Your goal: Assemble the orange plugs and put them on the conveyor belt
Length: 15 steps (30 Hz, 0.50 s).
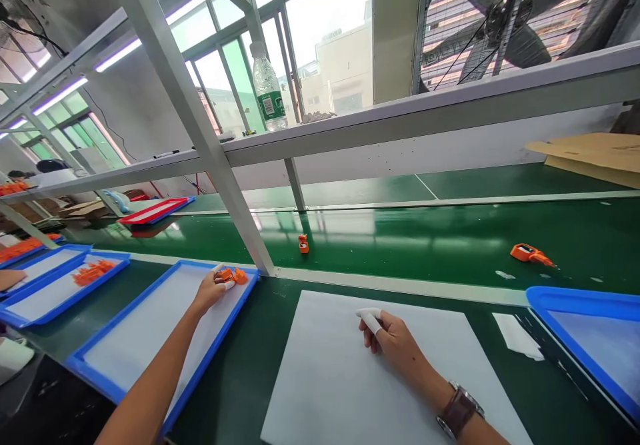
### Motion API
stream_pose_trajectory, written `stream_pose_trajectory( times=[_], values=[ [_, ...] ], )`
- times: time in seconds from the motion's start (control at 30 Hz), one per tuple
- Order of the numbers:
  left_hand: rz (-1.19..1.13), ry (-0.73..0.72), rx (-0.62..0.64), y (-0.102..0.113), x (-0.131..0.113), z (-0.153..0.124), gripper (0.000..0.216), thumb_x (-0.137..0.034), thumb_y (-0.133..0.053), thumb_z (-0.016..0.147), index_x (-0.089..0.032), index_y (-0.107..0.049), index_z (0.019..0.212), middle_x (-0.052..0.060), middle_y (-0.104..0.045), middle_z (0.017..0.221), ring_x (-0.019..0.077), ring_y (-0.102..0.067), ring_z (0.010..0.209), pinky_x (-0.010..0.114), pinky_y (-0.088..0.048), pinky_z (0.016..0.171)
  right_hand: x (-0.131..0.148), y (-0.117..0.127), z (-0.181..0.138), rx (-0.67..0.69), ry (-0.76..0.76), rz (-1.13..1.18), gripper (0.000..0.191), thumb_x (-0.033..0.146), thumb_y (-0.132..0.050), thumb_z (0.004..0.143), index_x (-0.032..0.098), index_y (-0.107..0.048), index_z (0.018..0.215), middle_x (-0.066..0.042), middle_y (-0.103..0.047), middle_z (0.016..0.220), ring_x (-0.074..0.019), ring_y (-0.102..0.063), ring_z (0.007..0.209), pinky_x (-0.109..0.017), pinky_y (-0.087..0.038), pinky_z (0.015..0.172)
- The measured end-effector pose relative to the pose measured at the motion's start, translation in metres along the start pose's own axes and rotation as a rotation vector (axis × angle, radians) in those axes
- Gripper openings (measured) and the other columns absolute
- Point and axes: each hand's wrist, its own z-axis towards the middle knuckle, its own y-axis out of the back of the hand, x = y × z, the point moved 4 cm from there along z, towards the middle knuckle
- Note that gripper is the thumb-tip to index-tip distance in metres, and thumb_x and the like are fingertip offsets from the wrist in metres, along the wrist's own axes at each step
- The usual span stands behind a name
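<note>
My left hand [213, 292] reaches into the far end of a blue-rimmed tray [145, 318] with a white base. Its white-covered fingertips are closed around a small orange plastic part [227, 274]. Another orange piece [241, 276] lies right beside it in the tray's corner. Over a large white sheet [330, 365] on the green bench is my right hand [393, 338], fingers curled in, white covers on thumb and index finger, nothing visible in it. A watch is on that wrist.
On the green belt beyond sit a small orange part [303, 244] and a larger orange piece [530, 254]. A blue tray [575, 298] stands at right. A slanted metal post [215, 158] rises between bench and shelf, which carries a plastic bottle [270, 92]. Left, another tray [37, 308] holds orange parts.
</note>
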Motion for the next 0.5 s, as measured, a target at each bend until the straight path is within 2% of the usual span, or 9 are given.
stream_pose_trajectory(
  times=[0.1,0.17,0.23,0.33,0.43,0.5],
  values=[
    [0.045,-0.020,-0.080,0.011,-0.005,-0.006,0.081,-0.034,-0.083,0.065,-0.014,-0.049,0.136,0.013,-0.069,0.113,0.0280,-0.067,0.103,0.043,-0.055,0.092,0.002,0.000,-0.001,0.002,-0.007,0.001,0.038,0.051,-0.050,0.093,0.018,-0.062,0.080,-0.001,-0.063,0.061,-0.0154,-0.055,0.054,-0.028,-0.044,0.057],
    [0.073,-0.057,-0.087,0.007,-0.016,-0.018,0.082,-0.039,-0.082,0.067,-0.018,-0.048,0.139,0.012,-0.067,0.116,0.0267,-0.067,0.101,0.044,-0.054,0.092,0.004,0.000,-0.001,0.014,-0.009,0.013,0.036,0.050,-0.050,0.093,0.018,-0.062,0.080,-0.001,-0.063,0.062,-0.0156,-0.055,0.055,-0.028,-0.045,0.057],
    [0.092,-0.132,0.029,-0.014,-0.031,-0.037,0.081,-0.042,-0.080,0.070,-0.023,-0.048,0.142,0.009,-0.066,0.117,0.0232,-0.068,0.095,0.042,-0.055,0.091,0.005,0.000,-0.002,0.024,-0.010,0.026,0.034,0.048,-0.051,0.092,0.018,-0.062,0.079,-0.001,-0.063,0.062,-0.0157,-0.055,0.056,-0.028,-0.045,0.057],
    [0.075,-0.229,0.302,-0.064,-0.052,-0.070,0.077,-0.040,-0.078,0.074,-0.027,-0.048,0.143,0.008,-0.065,0.120,0.0188,-0.068,0.087,0.040,-0.056,0.092,0.007,0.000,-0.004,0.019,-0.015,0.030,0.032,0.045,-0.052,0.092,0.018,-0.062,0.080,-0.001,-0.063,0.063,-0.0152,-0.055,0.056,-0.027,-0.045,0.057],
    [0.024,-0.189,0.462,-0.101,-0.063,-0.090,0.079,-0.037,-0.080,0.071,-0.022,-0.050,0.142,0.011,-0.065,0.122,0.0212,-0.069,0.091,0.040,-0.056,0.093,0.010,0.000,-0.005,0.010,-0.014,0.020,0.034,0.047,-0.050,0.093,0.018,-0.062,0.079,-0.001,-0.063,0.062,-0.0148,-0.055,0.056,-0.027,-0.045,0.057],
    [0.023,-0.146,0.550,-0.110,-0.071,-0.090,0.083,-0.037,-0.084,0.066,-0.020,-0.052,0.141,0.014,-0.065,0.125,0.0256,-0.069,0.099,0.040,-0.056,0.094,0.012,0.000,-0.006,0.008,-0.010,0.013,0.037,0.048,-0.049,0.094,0.017,-0.061,0.078,-0.001,-0.063,0.061,-0.0144,-0.055,0.055,-0.027,-0.045,0.056]
  ],
)
